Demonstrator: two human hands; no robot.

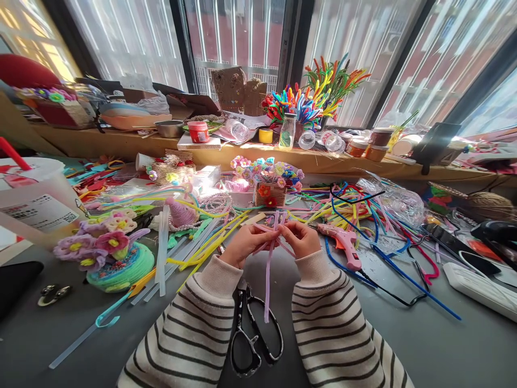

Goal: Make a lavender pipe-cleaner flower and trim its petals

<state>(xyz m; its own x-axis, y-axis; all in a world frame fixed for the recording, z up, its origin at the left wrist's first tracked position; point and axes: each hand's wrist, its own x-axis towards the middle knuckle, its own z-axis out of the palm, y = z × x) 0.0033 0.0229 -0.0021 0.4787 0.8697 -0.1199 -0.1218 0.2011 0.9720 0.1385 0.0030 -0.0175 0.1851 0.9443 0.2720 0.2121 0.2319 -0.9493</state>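
My left hand (245,241) and my right hand (302,237) meet above the middle of the grey table, fingers pinched close together. Both grip a bunch of pink and lilac pipe cleaners (267,285) that cross each other. One lilac strand hangs straight down from the bunch, while shorter ends stick up above my fingertips. Exactly how the strands join is hidden by my fingers. Under the hanging strand lie black-handled scissors (256,334), their blades hidden at the top. To the right of my right hand rests a pink glue gun (343,242) with a black cord.
Clear glue sticks (162,248) and yellow pipe cleaners (220,240) lie left of my hands. Further left is a green base with fuzzy flowers (121,264) beside a drink cup (38,205). A small flower basket (270,194) stands ahead. Blue pipe cleaners (420,293) and a white power strip (480,291) lie right.
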